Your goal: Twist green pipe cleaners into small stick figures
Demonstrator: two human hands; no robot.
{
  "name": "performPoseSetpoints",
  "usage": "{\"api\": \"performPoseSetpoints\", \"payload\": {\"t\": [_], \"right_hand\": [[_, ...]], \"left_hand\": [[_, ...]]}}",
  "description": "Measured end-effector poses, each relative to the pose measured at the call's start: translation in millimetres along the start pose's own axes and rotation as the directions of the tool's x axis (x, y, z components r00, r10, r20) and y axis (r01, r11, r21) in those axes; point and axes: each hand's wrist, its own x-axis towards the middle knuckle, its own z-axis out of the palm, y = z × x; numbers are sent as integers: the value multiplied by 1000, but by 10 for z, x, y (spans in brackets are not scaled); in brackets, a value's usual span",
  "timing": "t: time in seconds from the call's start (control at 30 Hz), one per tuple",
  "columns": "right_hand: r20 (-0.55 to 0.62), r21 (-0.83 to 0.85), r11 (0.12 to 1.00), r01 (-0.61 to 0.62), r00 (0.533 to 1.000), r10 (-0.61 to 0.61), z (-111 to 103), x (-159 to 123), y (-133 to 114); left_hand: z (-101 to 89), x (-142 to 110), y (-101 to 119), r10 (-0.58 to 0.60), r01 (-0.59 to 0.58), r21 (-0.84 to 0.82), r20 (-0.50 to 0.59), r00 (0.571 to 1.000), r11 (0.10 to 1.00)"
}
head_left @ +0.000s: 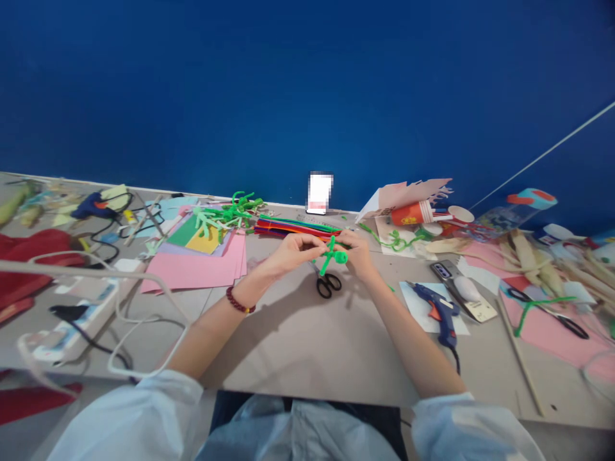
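Observation:
Between my two hands hangs a small bent shape of bright green pipe cleaner [339, 257], with a coiled end and several short arms. My left hand [302, 248] pinches it from the left, thumb and fingers closed. From the right, my right hand [356, 248] has its fingers curled round the far side of it; their tips are partly hidden. Black-handled scissors [328, 285] lie on the table just below the hands, blades pointing away under them. Behind the hands lies a bundle of coloured pipe cleaners [288, 226], red, blue and green.
Left are coloured paper sheets [192, 272], a heap of green pipe-cleaner pieces [230, 211] and a white power strip [86, 314] with loose cables. A blue glue gun [439, 310] lies right, near a phone [446, 272] and paper cups [413, 213]. A lit phone [319, 193] stands against the wall.

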Motion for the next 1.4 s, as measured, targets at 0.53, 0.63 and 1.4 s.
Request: {"api": "performPoseSetpoints", "payload": {"t": [0.53, 0.63, 1.4], "right_hand": [[79, 197, 967, -163, 986, 150, 10, 16, 9], [45, 92, 993, -72, 997, 68, 15, 13, -11], [18, 251, 959, -132, 991, 132, 223, -220, -621]], "left_hand": [[-9, 27, -36, 42, -39, 60, -50, 998, 997], [-21, 43, -46, 53, -47, 57, -97, 994, 997], [260, -166, -11, 533, -431, 321, -396, 748, 843]]}}
